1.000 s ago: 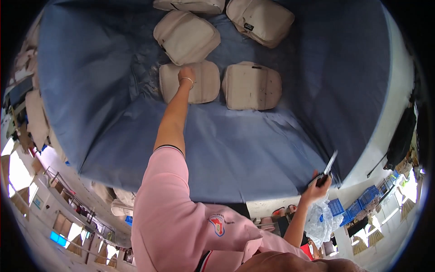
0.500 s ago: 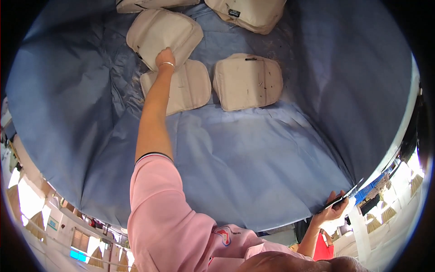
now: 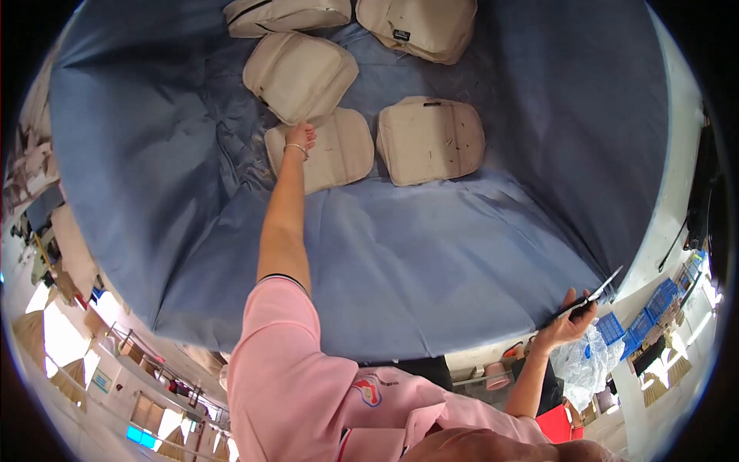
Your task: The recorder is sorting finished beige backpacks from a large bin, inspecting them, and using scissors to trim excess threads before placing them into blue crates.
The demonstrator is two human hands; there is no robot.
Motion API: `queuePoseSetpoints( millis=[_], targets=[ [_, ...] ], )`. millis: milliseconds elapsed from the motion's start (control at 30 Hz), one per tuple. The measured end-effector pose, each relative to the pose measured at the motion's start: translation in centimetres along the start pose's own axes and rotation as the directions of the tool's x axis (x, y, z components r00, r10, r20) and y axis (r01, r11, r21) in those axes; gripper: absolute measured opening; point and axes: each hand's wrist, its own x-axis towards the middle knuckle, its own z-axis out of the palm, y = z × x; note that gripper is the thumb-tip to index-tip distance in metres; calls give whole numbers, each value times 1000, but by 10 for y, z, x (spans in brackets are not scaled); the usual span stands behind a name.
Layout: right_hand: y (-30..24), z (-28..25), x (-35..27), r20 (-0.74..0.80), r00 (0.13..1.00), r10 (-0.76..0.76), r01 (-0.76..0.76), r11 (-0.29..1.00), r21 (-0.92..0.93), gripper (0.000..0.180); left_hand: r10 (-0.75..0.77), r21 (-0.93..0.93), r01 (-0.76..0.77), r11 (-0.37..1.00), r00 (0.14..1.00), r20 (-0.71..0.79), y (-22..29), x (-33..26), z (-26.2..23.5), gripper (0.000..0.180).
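Observation:
My left hand (image 3: 301, 137) reaches into a blue cloth-lined bin (image 3: 369, 254). Its curled fingers are at the lower corner of a beige bag (image 3: 300, 77), which looks like a small backpack and lies tilted. Partly under that hand is a second beige bag (image 3: 342, 150), lying flat. To its right lies a third beige bag (image 3: 431, 142), with dark specks on its face. By the bin's near right rim, my right hand (image 3: 566, 327) is closed around a slim thing (image 3: 577, 308) with a dark body and a shiny pale end; its kind is unclear.
Two more beige bags lie at the far side: one with a black zipper (image 3: 292, 15), the other with a dark label (image 3: 419, 27). Outside the bin at right are blue crates (image 3: 647, 312) and clear plastic sheeting (image 3: 577, 358). A pinkish bucket (image 3: 496, 376) stands below the near rim.
My left hand has moved from the middle of the tilted bag toward me, to its lower corner. The view has shifted back, showing more beyond the near rim. My right hand keeps its slim thing.

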Motion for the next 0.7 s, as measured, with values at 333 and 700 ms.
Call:
queuePoseSetpoints(
  millis=[333, 700],
  targets=[
    [-8, -15, 6, 19, 1000, -15, 20, 959, -282, 28, -20, -688, 104, 718, 991, 129, -12, 85, 118, 64],
    [10, -4, 6, -27, 999, -18, 16, 998, -53, 32, 231, -379, -244, 892, 970, -80, 106, 1, -8, 38]
  ],
)
